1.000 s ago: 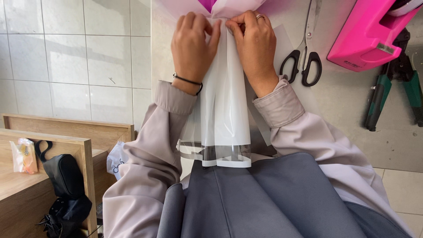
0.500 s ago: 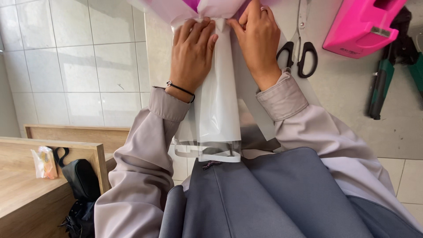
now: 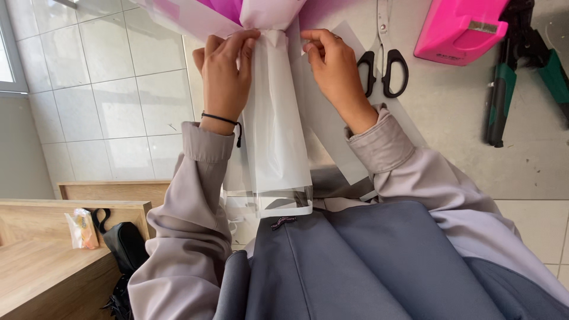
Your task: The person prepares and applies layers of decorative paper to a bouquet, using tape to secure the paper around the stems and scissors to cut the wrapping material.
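Gripping the gathered neck of a pink-and-white paper-wrapped bouquet (image 3: 261,29), my left hand (image 3: 225,74) pinches from one side, my right hand (image 3: 335,65) from the other. Its translucent white wrap (image 3: 272,142) runs lengthwise from the hands toward my lap, equally near both.

Black-handled scissors (image 3: 384,62), pink tape dispenser (image 3: 459,29), green-handled pliers (image 3: 501,98) on the worktop; black bag (image 3: 121,246) by a wooden bench (image 3: 41,278).

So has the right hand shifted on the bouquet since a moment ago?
Yes. The right hand has drawn away from the left hand, towards the scissors, leaving a gap at the white wrapping.
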